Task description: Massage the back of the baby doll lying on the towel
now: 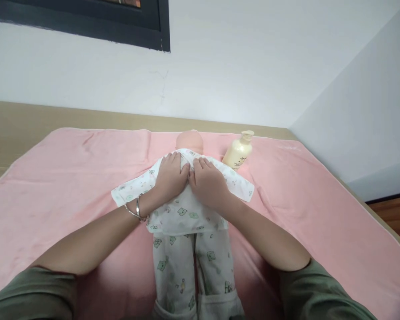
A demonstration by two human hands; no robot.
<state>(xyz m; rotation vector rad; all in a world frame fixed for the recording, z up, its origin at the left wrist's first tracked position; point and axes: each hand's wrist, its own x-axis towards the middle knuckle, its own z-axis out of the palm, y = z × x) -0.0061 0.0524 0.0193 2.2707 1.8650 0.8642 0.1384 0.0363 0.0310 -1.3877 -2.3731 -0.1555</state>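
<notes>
A baby doll (189, 141) lies stretched out, its head away from me. It wears a white baby shirt (186, 218) with small green animal prints and matching trousers (178, 271). Its face does not show. My left hand (171, 175) rests flat on the left side of the shirt's upper part, fingers pointing away from me. Mirroring it on the right, my right hand (208, 182) lies on the cloth with its fingers extended. Both thumbs come close together at the middle of the shirt. The sleeves spread out to either side.
Under the doll is a pink blanket (320, 213) on a wooden surface (16, 122). A cream pump bottle (238, 153) leans or tilts beside the doll's right-hand sleeve in view. A white wall (220, 66) with a dark window frame (120, 26) stands behind.
</notes>
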